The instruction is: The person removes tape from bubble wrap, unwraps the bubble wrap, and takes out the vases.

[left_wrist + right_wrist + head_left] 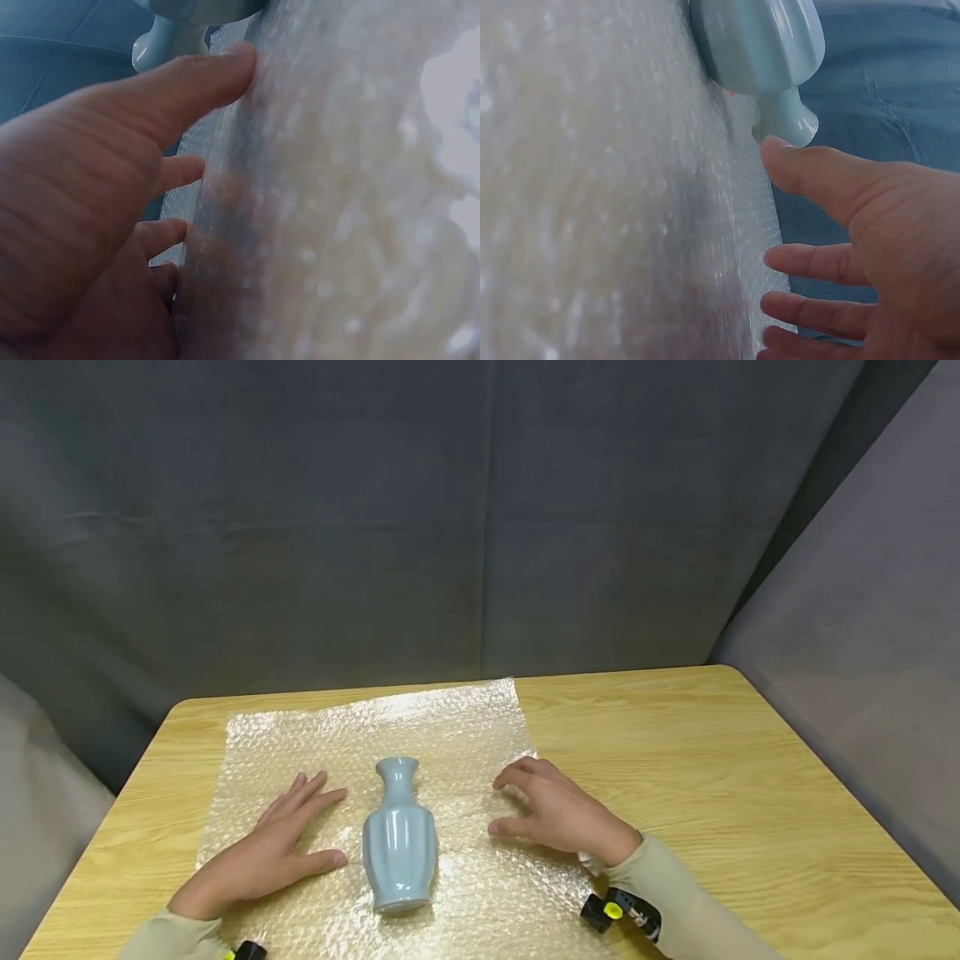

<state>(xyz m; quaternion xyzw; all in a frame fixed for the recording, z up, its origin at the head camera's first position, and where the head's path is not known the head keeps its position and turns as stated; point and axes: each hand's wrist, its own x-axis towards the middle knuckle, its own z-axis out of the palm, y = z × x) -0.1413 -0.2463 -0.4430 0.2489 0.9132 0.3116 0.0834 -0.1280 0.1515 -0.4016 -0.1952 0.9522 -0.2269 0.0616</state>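
Observation:
A glossy pale blue lobed vase lies on its side on a sheet of clear bubble wrap, its flared mouth toward the back. To its left, my left hand rests on the wrap with fingers spread and thumb pointing at the vase. In the left wrist view that hand's fingertips meet the bubble wrap. My right hand is at the sheet's right edge, fingers relaxed and slightly bent, holding nothing. The right wrist view shows its thumb overlapping the mouth of the vase.
The bubble wrap lies over a wooden table whose bare wood shows on both sides. A dark grey cloth hangs behind the back edge, and a lighter cloth stands along the right.

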